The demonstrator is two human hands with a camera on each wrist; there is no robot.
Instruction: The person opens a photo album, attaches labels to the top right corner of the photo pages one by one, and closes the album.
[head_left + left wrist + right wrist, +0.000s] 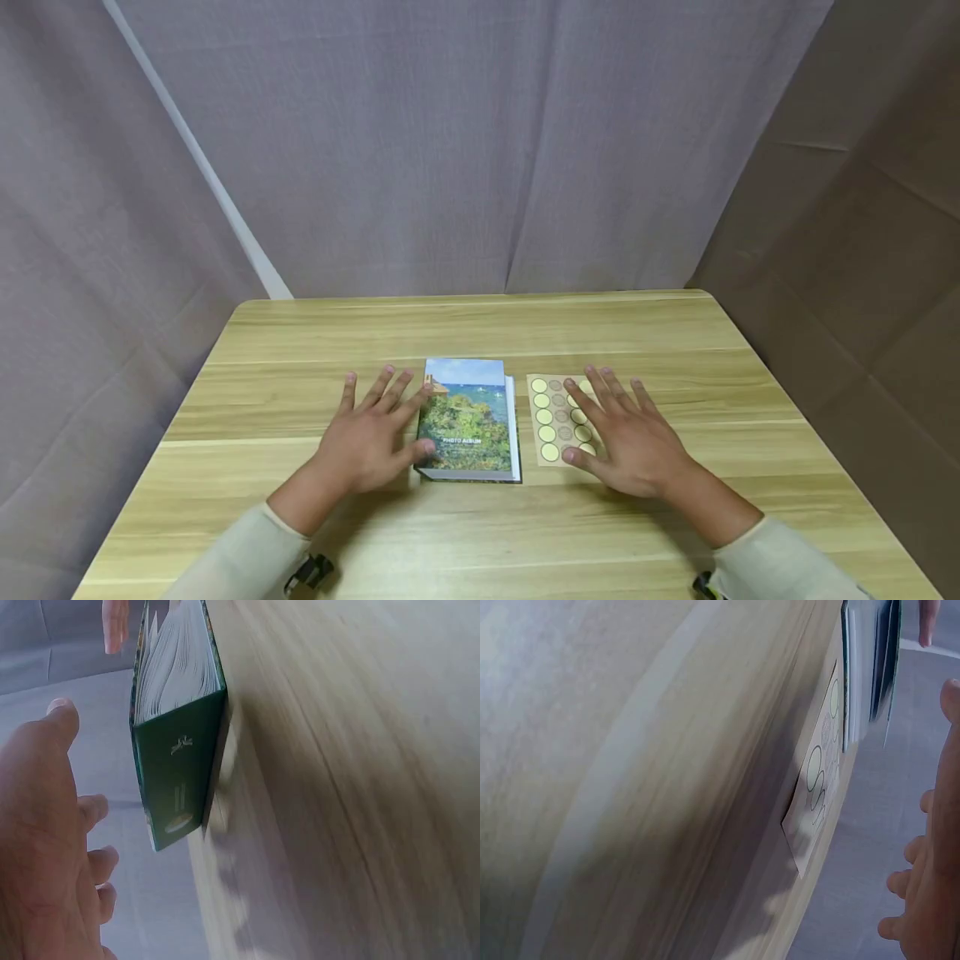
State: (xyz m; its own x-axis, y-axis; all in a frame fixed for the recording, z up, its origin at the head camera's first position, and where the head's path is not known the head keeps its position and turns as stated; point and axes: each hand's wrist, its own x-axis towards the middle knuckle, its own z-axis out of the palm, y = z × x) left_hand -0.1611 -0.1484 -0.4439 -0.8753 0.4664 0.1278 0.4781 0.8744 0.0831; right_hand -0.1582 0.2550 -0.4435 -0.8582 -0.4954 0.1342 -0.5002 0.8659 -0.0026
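A thick photo album [468, 425] with a painted seaside cover lies closed on the table, its green spine [178, 769] toward the left hand. Fingers spread, my left hand [367, 442] hovers at the album's left side, thumb and index tip overlapping the cover's edge in the head view. To the album's right lies a sheet of round yellow stickers [547, 433] on a tan backing. My right hand [637, 446], fingers also spread, is over that sheet's right part and hides some of the stickers. In the wrist views both hands are raised off the table, holding nothing.
The wood-grain table [262, 358] has rounded far corners. Grey cloth [420, 150] hangs behind it and along the left, and a darker cloth wall [862, 217] stands on the right. A pale strip [202, 158] shows between the left and back cloths.
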